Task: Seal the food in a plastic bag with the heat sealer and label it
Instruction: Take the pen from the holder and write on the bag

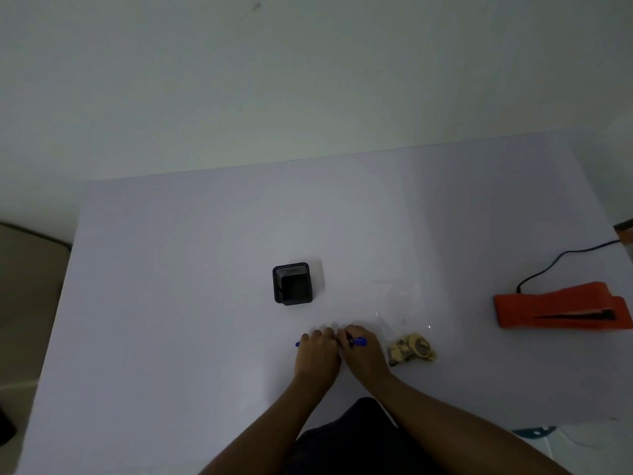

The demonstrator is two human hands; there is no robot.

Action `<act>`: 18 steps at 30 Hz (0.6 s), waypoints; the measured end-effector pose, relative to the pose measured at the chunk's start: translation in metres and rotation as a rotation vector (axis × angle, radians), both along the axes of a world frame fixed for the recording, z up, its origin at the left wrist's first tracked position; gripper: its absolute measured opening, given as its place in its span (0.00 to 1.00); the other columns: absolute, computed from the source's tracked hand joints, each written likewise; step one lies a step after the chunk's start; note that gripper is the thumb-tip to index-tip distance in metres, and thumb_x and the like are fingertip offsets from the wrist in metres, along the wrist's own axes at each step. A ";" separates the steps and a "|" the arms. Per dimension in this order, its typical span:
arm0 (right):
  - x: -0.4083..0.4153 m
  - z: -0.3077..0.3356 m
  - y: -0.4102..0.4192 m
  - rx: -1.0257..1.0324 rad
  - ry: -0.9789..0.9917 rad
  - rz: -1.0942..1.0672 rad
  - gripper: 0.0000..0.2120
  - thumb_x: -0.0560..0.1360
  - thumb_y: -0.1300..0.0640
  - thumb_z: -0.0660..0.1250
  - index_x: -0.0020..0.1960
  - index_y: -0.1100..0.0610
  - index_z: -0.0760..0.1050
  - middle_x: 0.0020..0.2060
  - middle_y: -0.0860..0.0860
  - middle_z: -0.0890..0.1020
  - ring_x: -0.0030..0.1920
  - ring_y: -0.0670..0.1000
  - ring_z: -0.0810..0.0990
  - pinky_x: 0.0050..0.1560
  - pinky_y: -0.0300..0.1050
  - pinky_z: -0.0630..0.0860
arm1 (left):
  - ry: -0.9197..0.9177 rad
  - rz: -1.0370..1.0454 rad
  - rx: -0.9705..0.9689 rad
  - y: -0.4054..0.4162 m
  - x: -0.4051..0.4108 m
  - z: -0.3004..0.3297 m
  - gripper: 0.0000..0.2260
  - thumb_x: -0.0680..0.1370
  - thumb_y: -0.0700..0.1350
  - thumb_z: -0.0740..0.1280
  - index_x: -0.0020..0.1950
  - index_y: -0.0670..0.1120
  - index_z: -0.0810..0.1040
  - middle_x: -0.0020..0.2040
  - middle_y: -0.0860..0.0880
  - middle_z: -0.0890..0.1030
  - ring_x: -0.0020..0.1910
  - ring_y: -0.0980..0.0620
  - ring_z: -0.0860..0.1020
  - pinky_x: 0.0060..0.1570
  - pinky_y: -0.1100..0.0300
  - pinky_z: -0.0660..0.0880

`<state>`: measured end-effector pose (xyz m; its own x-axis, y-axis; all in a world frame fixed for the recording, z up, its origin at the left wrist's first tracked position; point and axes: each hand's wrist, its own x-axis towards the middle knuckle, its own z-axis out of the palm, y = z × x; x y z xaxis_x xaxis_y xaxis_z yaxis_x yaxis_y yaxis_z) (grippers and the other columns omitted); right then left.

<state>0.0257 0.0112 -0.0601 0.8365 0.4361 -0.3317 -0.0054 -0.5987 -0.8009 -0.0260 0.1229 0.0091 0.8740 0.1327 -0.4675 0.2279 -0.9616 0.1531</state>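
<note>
Left grip: the left hand [317, 349] is curled, knuckles up, over a blue pen [358, 342]; the pen's blue end pokes out past the hand's outer side, so it is closed around that end.
Right grip: the right hand [361, 349] presses against the left, fingers folded around the same pen, whose other blue end shows past its knuckles.
Pen: lies crosswise under both hands, low over the counter [171, 303]; I cannot tell whether it touches the surface.
Plastic bag: the clear plastic bag [399, 303] lies flat on the counter just beside the right hand, on the side away from the left; its upper part is almost invisible against the surface.
Food: pale, lumpy food [412, 348] sits bunched in the bag's near end, close to the right hand but not touching it.
Heat sealer: the orange heat sealer [561, 305] sits well beyond the bag from the hands, its jaw slot dark, a black cord [555, 260] running off the counter's edge.
Holder: a black mesh holder [292, 283] stands upright beyond the hands, toward the wall.
</note>
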 end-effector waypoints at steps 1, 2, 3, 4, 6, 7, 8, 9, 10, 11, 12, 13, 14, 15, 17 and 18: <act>0.000 0.000 0.000 -0.003 0.001 -0.003 0.13 0.81 0.58 0.63 0.39 0.61 0.77 0.33 0.55 0.80 0.34 0.51 0.79 0.40 0.49 0.79 | 0.000 0.000 0.001 0.000 0.000 0.000 0.09 0.80 0.42 0.61 0.58 0.43 0.77 0.55 0.45 0.78 0.53 0.46 0.77 0.54 0.52 0.72; 0.000 0.000 -0.001 -0.008 0.000 -0.006 0.13 0.81 0.58 0.63 0.39 0.60 0.77 0.33 0.54 0.80 0.34 0.51 0.79 0.40 0.49 0.79 | 0.002 -0.002 0.004 0.000 0.001 0.000 0.09 0.80 0.42 0.61 0.58 0.43 0.77 0.55 0.45 0.78 0.53 0.46 0.77 0.54 0.52 0.72; 0.000 0.000 -0.001 -0.011 0.003 -0.011 0.13 0.81 0.58 0.63 0.39 0.60 0.77 0.33 0.54 0.80 0.34 0.51 0.79 0.40 0.50 0.79 | 0.004 -0.005 0.007 0.000 0.001 0.000 0.09 0.80 0.42 0.61 0.58 0.43 0.77 0.55 0.45 0.78 0.53 0.46 0.77 0.54 0.51 0.72; 0.001 0.000 -0.002 -0.009 0.001 -0.015 0.13 0.81 0.57 0.63 0.39 0.60 0.77 0.33 0.54 0.80 0.34 0.51 0.79 0.40 0.50 0.79 | 0.007 -0.006 0.008 -0.001 0.002 0.000 0.10 0.80 0.42 0.61 0.58 0.43 0.77 0.55 0.45 0.79 0.53 0.46 0.77 0.54 0.51 0.72; 0.001 -0.001 -0.002 -0.013 -0.001 -0.001 0.13 0.81 0.57 0.63 0.40 0.60 0.77 0.34 0.54 0.81 0.34 0.50 0.80 0.41 0.49 0.80 | 0.008 -0.006 0.012 0.000 0.002 0.001 0.09 0.80 0.42 0.60 0.57 0.43 0.77 0.55 0.45 0.79 0.52 0.46 0.77 0.54 0.51 0.72; 0.001 0.000 -0.002 -0.019 -0.001 0.009 0.13 0.81 0.57 0.62 0.41 0.60 0.77 0.34 0.54 0.81 0.34 0.50 0.80 0.41 0.48 0.80 | 0.008 -0.006 0.012 -0.001 0.001 0.001 0.09 0.80 0.42 0.60 0.57 0.43 0.78 0.55 0.45 0.79 0.52 0.46 0.77 0.54 0.51 0.72; 0.001 0.000 -0.001 -0.017 0.001 0.006 0.13 0.81 0.57 0.62 0.40 0.60 0.77 0.34 0.54 0.81 0.34 0.50 0.79 0.41 0.49 0.79 | 0.009 -0.007 0.012 -0.001 0.001 0.001 0.09 0.80 0.42 0.61 0.57 0.43 0.78 0.54 0.45 0.79 0.52 0.46 0.77 0.54 0.51 0.73; 0.001 0.001 -0.001 -0.009 0.006 -0.006 0.13 0.82 0.57 0.62 0.40 0.60 0.77 0.33 0.54 0.80 0.33 0.50 0.79 0.40 0.50 0.79 | 0.009 -0.007 0.012 -0.001 0.000 0.000 0.09 0.80 0.42 0.61 0.57 0.43 0.78 0.54 0.45 0.79 0.52 0.46 0.77 0.54 0.51 0.73; 0.001 0.002 -0.001 -0.004 0.011 -0.019 0.14 0.82 0.57 0.62 0.39 0.60 0.77 0.32 0.54 0.80 0.32 0.50 0.79 0.39 0.50 0.79 | 0.007 -0.005 0.011 -0.001 0.000 0.000 0.09 0.80 0.42 0.61 0.57 0.43 0.78 0.54 0.45 0.79 0.52 0.46 0.77 0.54 0.51 0.73; 0.001 0.004 -0.001 -0.002 0.015 -0.029 0.14 0.82 0.56 0.62 0.39 0.59 0.76 0.32 0.54 0.80 0.32 0.50 0.79 0.39 0.50 0.79 | 0.002 -0.002 0.008 -0.001 0.000 0.001 0.09 0.80 0.42 0.62 0.57 0.44 0.78 0.54 0.45 0.79 0.52 0.46 0.77 0.54 0.51 0.73; 0.001 0.006 -0.001 -0.004 0.014 -0.039 0.14 0.82 0.56 0.62 0.38 0.58 0.76 0.32 0.53 0.79 0.32 0.50 0.78 0.39 0.50 0.78 | -0.001 0.001 0.004 -0.001 0.000 0.001 0.09 0.80 0.42 0.62 0.57 0.44 0.78 0.54 0.45 0.79 0.52 0.47 0.77 0.54 0.52 0.73; 0.001 0.007 -0.001 -0.002 0.013 -0.049 0.14 0.82 0.57 0.62 0.38 0.58 0.75 0.31 0.53 0.79 0.32 0.50 0.78 0.39 0.50 0.78 | -0.002 0.004 0.000 -0.001 0.000 0.000 0.09 0.80 0.43 0.62 0.58 0.44 0.78 0.55 0.45 0.79 0.52 0.47 0.77 0.54 0.52 0.73; 0.001 0.009 -0.001 0.000 0.014 -0.058 0.14 0.82 0.57 0.62 0.37 0.57 0.75 0.31 0.53 0.78 0.31 0.50 0.78 0.38 0.50 0.78 | -0.002 0.006 -0.002 -0.001 0.000 0.000 0.09 0.80 0.43 0.62 0.58 0.44 0.78 0.55 0.46 0.79 0.52 0.47 0.77 0.54 0.52 0.73; 0.001 0.010 -0.001 0.006 0.020 -0.060 0.15 0.82 0.57 0.62 0.37 0.56 0.74 0.31 0.54 0.78 0.31 0.51 0.77 0.38 0.50 0.78 | -0.001 0.006 -0.001 0.000 0.000 0.000 0.09 0.80 0.43 0.62 0.58 0.44 0.78 0.55 0.46 0.79 0.52 0.47 0.77 0.54 0.52 0.72; 0.001 0.010 -0.001 0.001 0.031 -0.055 0.14 0.82 0.56 0.62 0.38 0.56 0.74 0.31 0.54 0.78 0.32 0.51 0.78 0.39 0.51 0.79 | 0.000 0.009 0.000 0.000 0.000 0.001 0.09 0.80 0.43 0.62 0.58 0.44 0.78 0.55 0.45 0.79 0.52 0.47 0.77 0.54 0.52 0.73; 0.001 0.011 -0.001 -0.004 0.032 -0.061 0.15 0.82 0.56 0.62 0.38 0.57 0.75 0.31 0.54 0.78 0.32 0.52 0.78 0.39 0.52 0.79 | 0.001 0.011 -0.001 0.000 0.000 0.001 0.09 0.80 0.43 0.62 0.58 0.44 0.78 0.55 0.46 0.79 0.52 0.47 0.77 0.55 0.52 0.73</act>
<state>0.0267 0.0106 -0.0492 0.8503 0.3833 -0.3606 -0.0679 -0.5996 -0.7974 -0.0255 0.1224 0.0097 0.8718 0.1419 -0.4689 0.2389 -0.9588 0.1540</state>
